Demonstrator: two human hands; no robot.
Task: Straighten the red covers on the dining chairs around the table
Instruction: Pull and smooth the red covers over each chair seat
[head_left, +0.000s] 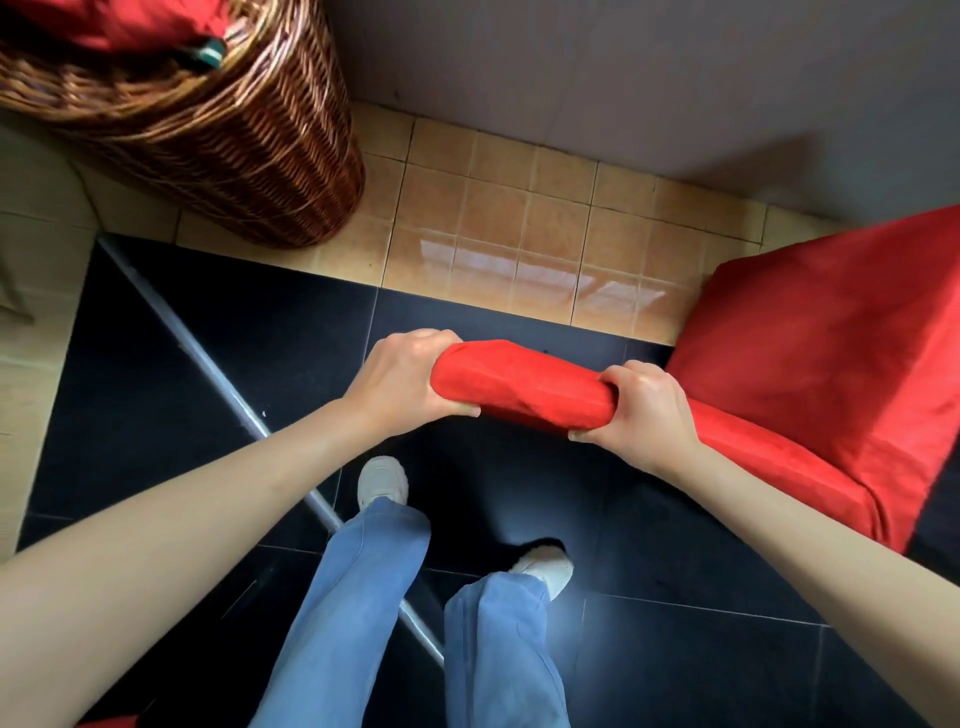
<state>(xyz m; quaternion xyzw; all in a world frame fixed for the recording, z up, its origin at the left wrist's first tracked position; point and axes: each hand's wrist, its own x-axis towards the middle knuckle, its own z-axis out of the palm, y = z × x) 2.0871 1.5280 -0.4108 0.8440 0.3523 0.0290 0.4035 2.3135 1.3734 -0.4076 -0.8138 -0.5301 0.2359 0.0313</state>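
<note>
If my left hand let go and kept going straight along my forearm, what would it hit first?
Probably the tan tiled floor and then the grey wall; the left hand must first clear the red-covered chair top. Depth is unclear.

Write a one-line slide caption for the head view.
Both hands, left hand and right hand, grip the top of a red chair cover beside a wicker basket.
</note>
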